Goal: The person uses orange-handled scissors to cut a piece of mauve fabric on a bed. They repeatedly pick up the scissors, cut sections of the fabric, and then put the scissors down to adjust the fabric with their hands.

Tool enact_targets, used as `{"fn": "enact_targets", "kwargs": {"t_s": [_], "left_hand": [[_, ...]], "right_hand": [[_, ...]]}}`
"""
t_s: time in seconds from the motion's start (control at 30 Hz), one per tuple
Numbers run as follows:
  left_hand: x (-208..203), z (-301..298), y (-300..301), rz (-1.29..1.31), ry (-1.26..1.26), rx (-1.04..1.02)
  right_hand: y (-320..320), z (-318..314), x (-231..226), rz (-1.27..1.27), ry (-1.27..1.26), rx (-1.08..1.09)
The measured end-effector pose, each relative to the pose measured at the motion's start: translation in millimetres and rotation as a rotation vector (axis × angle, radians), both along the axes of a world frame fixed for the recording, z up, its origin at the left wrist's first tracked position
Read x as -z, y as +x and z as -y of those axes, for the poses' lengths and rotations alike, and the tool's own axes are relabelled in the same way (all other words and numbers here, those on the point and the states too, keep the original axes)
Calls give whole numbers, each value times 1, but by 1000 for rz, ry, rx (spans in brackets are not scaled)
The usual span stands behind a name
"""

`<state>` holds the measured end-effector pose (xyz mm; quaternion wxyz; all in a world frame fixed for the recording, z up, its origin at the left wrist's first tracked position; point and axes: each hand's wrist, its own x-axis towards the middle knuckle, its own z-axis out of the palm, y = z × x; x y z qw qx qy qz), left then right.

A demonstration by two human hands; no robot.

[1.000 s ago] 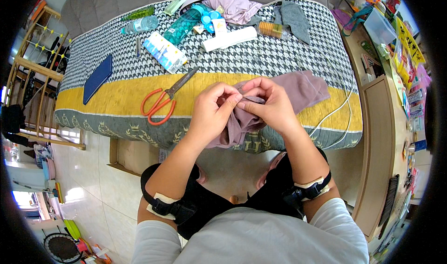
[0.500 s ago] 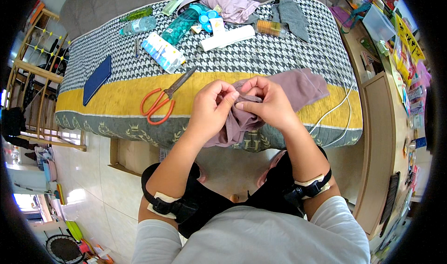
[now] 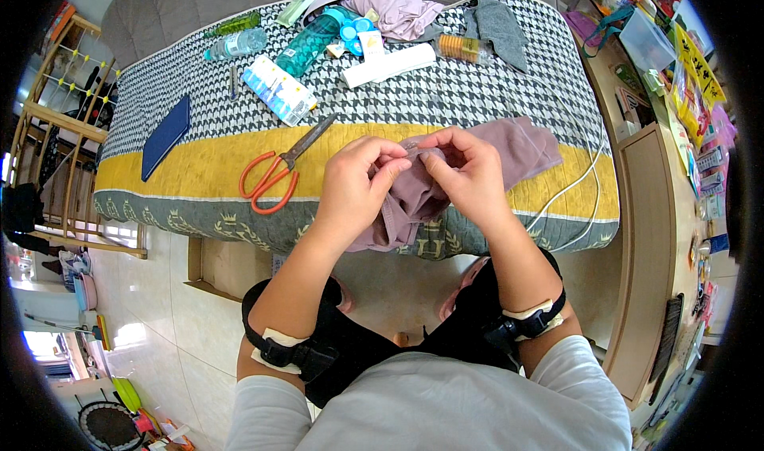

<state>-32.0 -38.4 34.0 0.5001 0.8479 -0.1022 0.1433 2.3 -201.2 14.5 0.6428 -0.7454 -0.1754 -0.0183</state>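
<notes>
Pinching hemmed mauve cloth (image 3: pixel 426 198) in my right hand (image 3: pixel 475 174).
Its long axis runs rightward beneath that hand; my left hand's (image 3: pixel 354 179) fingertips meet, contents unclear.

You have matt, creased mauve cloth (image 3: pixel 521 149) right of the scissors (image 3: pixel 289 159), whose dull metal blades (image 3: pixel 314 136) join glossy orange plastic-looking handles (image 3: pixel 295 182), with a smooth, translucent plastic teal bottle (image 3: pixel 309 47) beyond the scissors and a matt cloth bedspread (image 3: pixel 215 153) beneath them.
</notes>
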Motion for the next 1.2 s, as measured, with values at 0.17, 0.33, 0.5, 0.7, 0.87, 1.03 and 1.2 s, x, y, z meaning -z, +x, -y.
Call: {"fn": "enact_targets", "kwargs": {"t_s": [0.17,0.33,0.5,0.7,0.87,1.03,1.2], "left_hand": [[0,0,0,64,93,4],[-2,0,1,29,37,-17],[5,-1,4,43,-4,-37],[6,0,3,-38,-50,-28],[12,-4,4,-264,-354,125],[9,-5,4,-384,-418,255],[4,-10,2,-433,-426,280]], "right_hand": [[-2,-1,-2,-140,107,-84],[0,-2,-3,-204,226,-168],[5,3,-5,-272,213,-268],[9,8,-4,-320,247,-340],[7,8,-2,-285,288,-240],[1,-2,0,-10,207,-33],[-3,-2,-8,378,-174,145]]}}
